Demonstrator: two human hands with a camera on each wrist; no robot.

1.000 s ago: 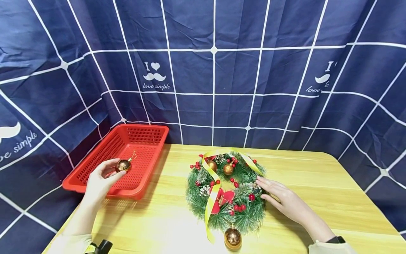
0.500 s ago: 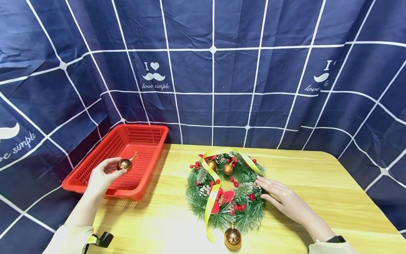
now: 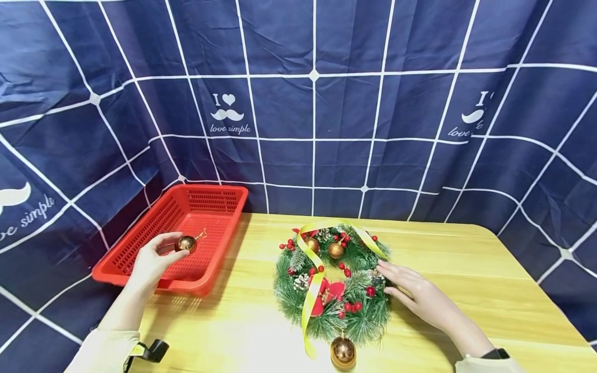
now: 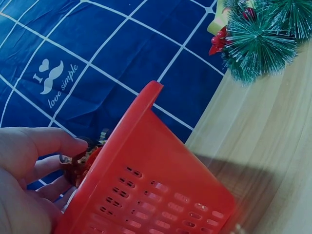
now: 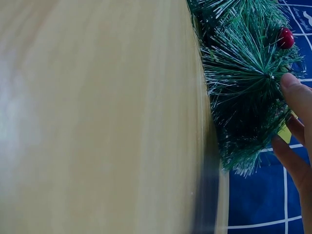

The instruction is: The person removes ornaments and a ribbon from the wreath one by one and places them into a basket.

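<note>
My left hand [image 3: 153, 259] pinches a shiny gold bauble [image 3: 186, 244] over the near end of the red basket [image 3: 201, 285]; a thin gold hanging loop points right from its cap. The left wrist view shows that bauble [image 4: 80, 163] partly hidden behind the basket's rim. A green wreath [image 3: 289, 290] lies on the table with red berries, pinecones and gold balls. Yellow ribbon [image 3: 310, 305] runs across it. Another gold bauble [image 3: 343, 353] sits at the wreath's near edge. With fingers extended, my right hand [image 3: 422, 295] rests against the wreath's right side, fingertips at the greenery [image 5: 258, 87].
The red plastic basket has slotted walls and stands at the table's left end. A light wooden table [image 3: 466, 269] carries everything. Dark blue curtain [image 3: 345, 114] with white lines hangs behind and at both sides.
The left hand has shifted slightly to the right with its bauble, whose loop has swung from pointing up to pointing more to the right. My right hand and the wreath stay in place.
</note>
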